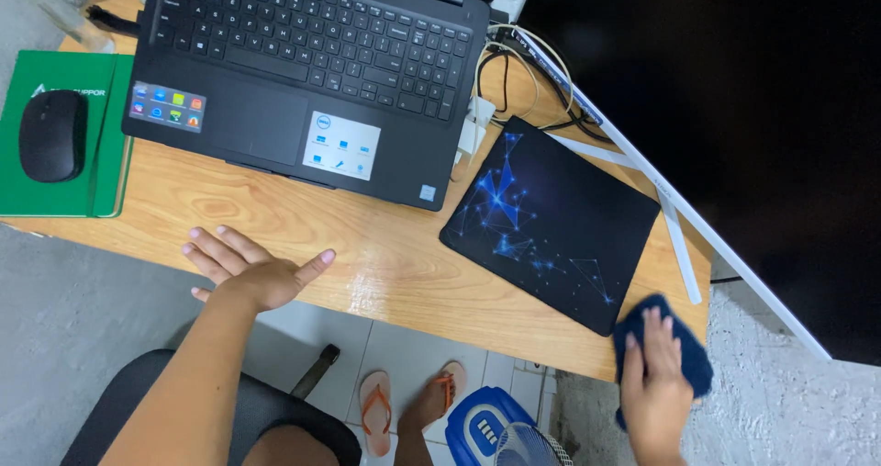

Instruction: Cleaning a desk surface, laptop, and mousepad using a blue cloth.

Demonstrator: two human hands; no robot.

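Head view: I see the left hand (246, 269) lying flat, fingers spread and holding nothing, on the front edge of the wooden worktop (385, 255), just in front of the black laptop (307, 71). The right hand (653, 383) presses palm-down on a dark blue cloth (690, 360) at the worktop's near right corner; fingers lie flat over the cloth rather than closed round it. The cloth touches the near corner of a black mouse pad (551, 223) with a blue line pattern, which lies at an angle right of the laptop. A tangle of cables (528, 71) sits behind the pad. At far left a black mouse (52, 135) rests on a green book (105, 154). Below the worktop edge I note feet in orange flip-flops (376, 411) on the tiled floor and a blue fan (496, 429) beside them.
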